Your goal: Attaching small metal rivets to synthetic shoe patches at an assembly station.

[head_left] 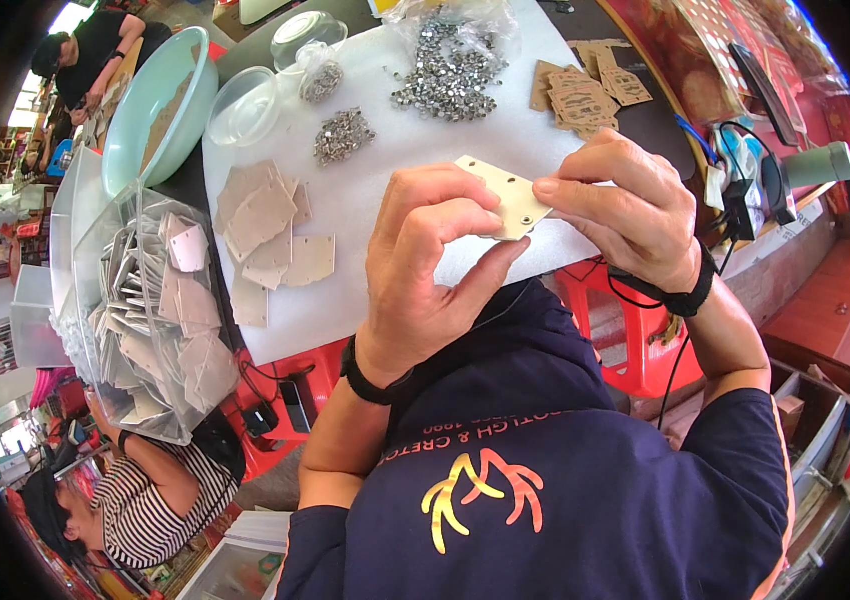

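Observation:
A flat cream board piece (508, 198) with several small holes is held up above the white work surface. My left hand (425, 255) grips its left and lower edges, with the thumb below and curled fingers above. At its right edge my right hand (630, 205) pinches with thumb and fingertips. One hole near the lower corner has a dark or metallic ring; whether a fitting sits in it I cannot tell. Beyond the hands lie a large heap of small shiny metal pieces (450, 75) and a smaller heap of metal pieces (343, 135).
Similar pale boards (263, 225) lie in a loose pile at left. A clear bin (90, 290) full of boards stands beside the surface, near a pale green basin (207, 85). Brown printed boards (585, 98) lie far right. Two other people are at the left.

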Motion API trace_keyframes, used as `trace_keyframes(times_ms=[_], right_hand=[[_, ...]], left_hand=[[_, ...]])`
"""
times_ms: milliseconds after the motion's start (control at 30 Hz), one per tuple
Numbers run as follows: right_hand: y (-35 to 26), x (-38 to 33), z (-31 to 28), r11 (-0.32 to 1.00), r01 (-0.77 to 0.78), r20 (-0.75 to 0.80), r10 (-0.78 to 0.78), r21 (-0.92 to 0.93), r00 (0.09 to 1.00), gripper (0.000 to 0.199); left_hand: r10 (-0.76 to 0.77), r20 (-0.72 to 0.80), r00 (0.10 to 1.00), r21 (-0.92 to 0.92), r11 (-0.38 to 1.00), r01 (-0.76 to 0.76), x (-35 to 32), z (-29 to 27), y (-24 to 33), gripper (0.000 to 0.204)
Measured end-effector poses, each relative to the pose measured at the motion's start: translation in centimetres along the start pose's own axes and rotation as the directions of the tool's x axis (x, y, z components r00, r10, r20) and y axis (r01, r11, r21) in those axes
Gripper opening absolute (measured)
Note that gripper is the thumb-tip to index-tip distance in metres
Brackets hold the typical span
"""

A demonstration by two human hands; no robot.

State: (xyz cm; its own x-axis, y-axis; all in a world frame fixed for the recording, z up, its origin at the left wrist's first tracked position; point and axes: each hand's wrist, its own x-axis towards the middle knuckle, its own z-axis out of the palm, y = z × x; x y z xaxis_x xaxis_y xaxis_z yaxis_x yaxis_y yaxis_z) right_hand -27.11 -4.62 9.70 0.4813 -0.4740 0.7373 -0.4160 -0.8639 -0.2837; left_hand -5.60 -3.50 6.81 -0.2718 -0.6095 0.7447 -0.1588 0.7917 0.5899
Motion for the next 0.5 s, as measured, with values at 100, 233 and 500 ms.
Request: trace_keyframes(times_ms=[100,233,500], right_hand=[[0.04,-0.01,0.11,0.999,0.043,-0.012,-0.043,-0.018,0.999,0.027],[-0.32,0.27,0.22,0.998,0.06,-0.018,-0.06,-0.032,0.998,0.028],[-0.46,0.71,0.51,0.996,0.093,-0.026,-0.094,-0.01,0.995,0.03]], left_hand=[[0.01,-0.017,1.0,-0.007,1.0,-0.01,-0.02,0.13,0.11,0.04],[0.058,-0.027,0.998,0.009,0.998,-0.058,0.14,-0.12,0.25,0.042],[0.095,-0.035,0.995,0.054,0.994,-0.093,0.11,-0.76,0.39,0.042]])
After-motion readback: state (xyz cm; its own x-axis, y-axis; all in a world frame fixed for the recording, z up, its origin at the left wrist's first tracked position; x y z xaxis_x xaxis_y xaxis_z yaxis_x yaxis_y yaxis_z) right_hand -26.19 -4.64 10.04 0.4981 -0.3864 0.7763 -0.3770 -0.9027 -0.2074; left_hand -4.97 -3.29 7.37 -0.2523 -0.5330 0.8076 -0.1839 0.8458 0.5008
